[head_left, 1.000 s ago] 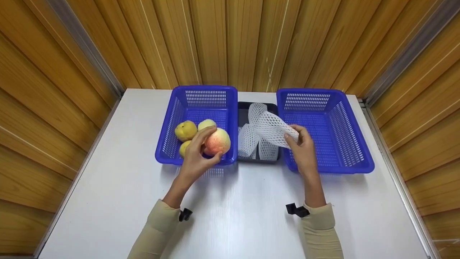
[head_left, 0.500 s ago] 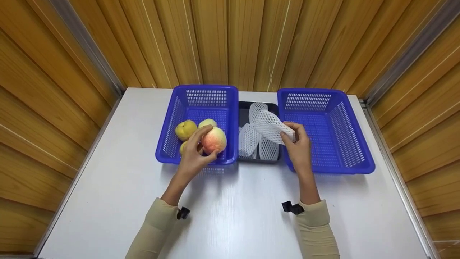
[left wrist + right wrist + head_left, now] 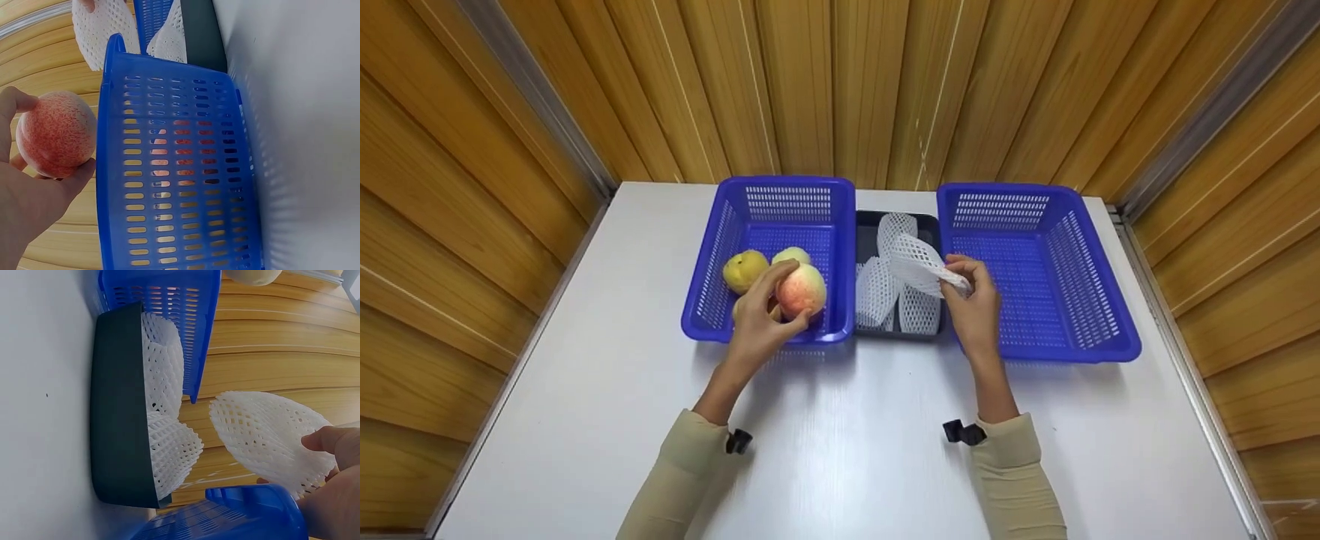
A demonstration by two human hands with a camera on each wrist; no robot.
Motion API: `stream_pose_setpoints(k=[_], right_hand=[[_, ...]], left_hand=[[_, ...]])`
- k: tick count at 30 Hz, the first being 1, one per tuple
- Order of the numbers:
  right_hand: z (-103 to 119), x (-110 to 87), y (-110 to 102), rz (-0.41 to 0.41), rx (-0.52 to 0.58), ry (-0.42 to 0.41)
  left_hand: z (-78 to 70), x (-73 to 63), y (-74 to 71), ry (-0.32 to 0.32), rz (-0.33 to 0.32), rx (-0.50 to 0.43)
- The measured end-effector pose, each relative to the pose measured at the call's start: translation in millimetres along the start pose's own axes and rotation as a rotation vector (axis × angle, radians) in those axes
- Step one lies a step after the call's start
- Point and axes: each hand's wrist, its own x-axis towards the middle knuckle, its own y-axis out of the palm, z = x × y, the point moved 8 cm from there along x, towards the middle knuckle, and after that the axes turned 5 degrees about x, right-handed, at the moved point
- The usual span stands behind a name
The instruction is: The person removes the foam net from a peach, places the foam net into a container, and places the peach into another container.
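Observation:
My left hand [image 3: 757, 319] grips a pink and cream peach [image 3: 801, 291] above the front of the left blue basket [image 3: 844, 247]. In the left wrist view the peach [image 3: 56, 135] sits between thumb and fingers, level with the basket's rim. Beneath it lie a yellow fruit [image 3: 745, 271], a pale fruit [image 3: 792, 256] and another yellow one mostly hidden by the hand. My right hand [image 3: 976, 307] pinches one end of a white foam fruit net [image 3: 919, 262] over the black tray. The right wrist view shows that net [image 3: 270, 433] hanging apart from the tray, its far end free.
Several more white foam nets [image 3: 877, 292] lie in the black tray [image 3: 866, 221], which stands between the two baskets. The right blue basket [image 3: 1035, 300] stands on the white table [image 3: 840, 435]. Wood-patterned walls [image 3: 870, 90] enclose the table at the back and sides.
My left hand has shifted slightly left with the peach. The right hand has moved a little left and turned the foam net, so its held end now faces more toward the camera.

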Motion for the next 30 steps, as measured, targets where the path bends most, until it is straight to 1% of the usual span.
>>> stream_pose_setpoints(k=[4, 7, 10, 12, 15, 19, 22, 24, 27, 28, 30], right_hand=[[3.3, -1.7, -0.3, -0.025, -0.019, -0.048], [-4.0, 2.5, -1.2, -0.045, -0.022, -0.103], [-10.8, 8.9, -0.9, -0.074, -0.027, -0.162], [-11.9, 13.3, 0.0, -0.106, -0.037, -0.212], [-5.0, 17.6, 6.0, -0.148, -0.054, -0.293], [6.1, 23.7, 21.1, -0.179, -0.092, -0.407], [11.4, 27.5, 33.5, -0.201, -0.139, -0.481], [11.7, 30.2, 42.9, -0.207, -0.170, -0.523], [9.3, 35.7, 59.1, -0.196, -0.177, -0.565], [8.0, 38.4, 64.7, -0.190, -0.177, -0.576], [5.9, 44.5, 74.7, -0.184, -0.181, -0.593]], left_hand=[[0.1, 3.1, 1.8, -0.001, 0.021, 0.024], [-0.7, 7.2, 1.4, 0.006, 0.024, 0.035], [0.0, 13.6, -0.4, 0.009, 0.020, 0.010], [1.9, 18.2, -2.5, -0.001, 0.014, -0.005], [6.3, 24.5, -6.6, -0.032, 0.001, -0.019], [11.6, 34.8, -12.3, -0.072, 0.000, -0.039], [15.9, 43.2, -16.7, -0.095, 0.010, -0.028], [19.3, 48.7, -20.1, -0.107, 0.017, -0.006], [22.2, 58.5, -24.7, -0.121, 0.032, 0.031], [23.1, 62.8, -25.7, -0.122, 0.038, 0.041], [24.7, 73.4, -26.4, -0.113, 0.049, 0.090]])
